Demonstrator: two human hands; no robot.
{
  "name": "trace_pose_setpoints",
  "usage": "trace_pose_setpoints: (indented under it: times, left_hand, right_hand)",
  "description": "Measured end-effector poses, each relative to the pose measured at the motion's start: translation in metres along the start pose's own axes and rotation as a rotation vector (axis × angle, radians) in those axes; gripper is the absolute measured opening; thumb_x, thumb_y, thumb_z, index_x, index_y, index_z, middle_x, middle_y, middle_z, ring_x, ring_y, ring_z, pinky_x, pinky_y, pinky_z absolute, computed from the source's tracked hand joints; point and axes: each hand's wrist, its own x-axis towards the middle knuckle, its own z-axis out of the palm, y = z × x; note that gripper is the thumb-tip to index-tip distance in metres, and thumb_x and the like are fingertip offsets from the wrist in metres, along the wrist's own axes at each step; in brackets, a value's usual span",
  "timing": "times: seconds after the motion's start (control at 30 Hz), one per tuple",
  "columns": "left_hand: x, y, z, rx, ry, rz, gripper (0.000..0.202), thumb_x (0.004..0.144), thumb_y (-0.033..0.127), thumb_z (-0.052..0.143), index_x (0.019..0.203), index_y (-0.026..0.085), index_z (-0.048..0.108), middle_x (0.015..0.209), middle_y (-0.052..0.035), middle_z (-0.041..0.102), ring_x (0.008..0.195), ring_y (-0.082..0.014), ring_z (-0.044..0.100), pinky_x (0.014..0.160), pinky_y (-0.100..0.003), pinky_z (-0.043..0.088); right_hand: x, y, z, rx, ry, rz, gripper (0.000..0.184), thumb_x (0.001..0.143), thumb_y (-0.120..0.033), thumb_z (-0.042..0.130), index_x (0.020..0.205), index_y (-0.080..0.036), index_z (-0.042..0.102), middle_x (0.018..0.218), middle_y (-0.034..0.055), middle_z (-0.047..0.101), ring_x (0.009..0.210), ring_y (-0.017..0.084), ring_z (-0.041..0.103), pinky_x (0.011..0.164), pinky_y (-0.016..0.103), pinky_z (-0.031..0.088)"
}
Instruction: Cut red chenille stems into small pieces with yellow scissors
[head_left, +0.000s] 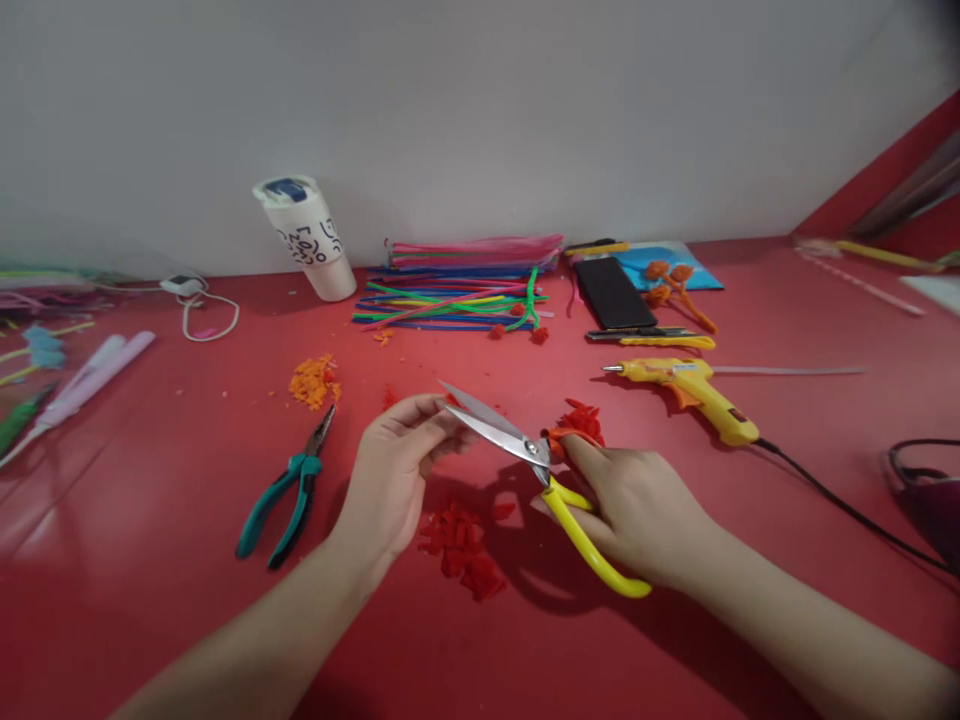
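My right hand is closed around the yellow handles of a pair of scissors, whose blades are parted and point to the upper left. My left hand is pinched at the blade tips, with a small bit of red material showing there; most of what it holds is hidden by its fingers. Below the blades lies a loose heap of red cut pieces. Another red pile sits just beyond my right hand, where an orange-red strip touches the fingers.
Teal-handled pliers and orange crumbs lie to the left. A white tumbler stands by the wall, beside colourful pipe cleaners. A phone, a cutter knife and a corded yellow glue gun are on the right.
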Motion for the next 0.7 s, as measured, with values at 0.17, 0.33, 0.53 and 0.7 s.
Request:
trace_pose_setpoints:
  times: [0.17, 0.33, 0.53, 0.7]
  left_hand:
    - [0.0001, 0.0002, -0.0008, -0.010, -0.003, 0.026, 0.004, 0.067, 0.012, 0.062, 0.067, 0.015, 0.063, 0.066, 0.0012, 0.062, 0.061, -0.0075, 0.058, 0.059, -0.018, 0.047]
    - [-0.0012, 0.0029, 0.0002, 0.009, -0.020, 0.021, 0.005, 0.067, 0.012, 0.061, 0.067, 0.017, 0.064, 0.065, 0.0014, 0.063, 0.060, -0.0084, 0.059, 0.060, -0.019, 0.048]
    - [-0.0025, 0.0046, 0.0014, 0.034, -0.005, 0.013, 0.003, 0.067, 0.015, 0.061, 0.068, 0.017, 0.064, 0.065, 0.0015, 0.063, 0.060, -0.0094, 0.059, 0.060, -0.021, 0.048]
    - [-0.0029, 0.0046, 0.0009, 0.009, -0.021, 0.010, 0.005, 0.068, 0.014, 0.061, 0.067, 0.017, 0.064, 0.066, 0.0023, 0.063, 0.060, -0.0080, 0.059, 0.060, -0.019, 0.048]
  right_hand:
    - [-0.0006, -0.0010, 0.0033, -0.035, 0.033, -0.031, 0.030, 0.081, -0.046, 0.032, 0.070, -0.020, 0.040, 0.048, 0.0011, 0.053, 0.041, 0.016, 0.049, 0.043, 0.025, 0.015]
    - [-0.0019, -0.0018, 0.0028, -0.048, 0.049, -0.039, 0.030, 0.082, -0.046, 0.031, 0.070, -0.020, 0.040, 0.047, 0.0014, 0.054, 0.040, 0.015, 0.049, 0.043, 0.025, 0.016]
    - [-0.0033, -0.0019, 0.0029, -0.049, 0.086, -0.058, 0.031, 0.083, -0.046, 0.029, 0.071, -0.019, 0.041, 0.045, 0.0011, 0.053, 0.038, 0.015, 0.048, 0.043, 0.025, 0.016]
    - [-0.0041, -0.0015, 0.0042, -0.067, 0.091, -0.068, 0.032, 0.083, -0.046, 0.029, 0.070, -0.019, 0.041, 0.045, 0.0012, 0.053, 0.038, 0.015, 0.048, 0.043, 0.025, 0.015]
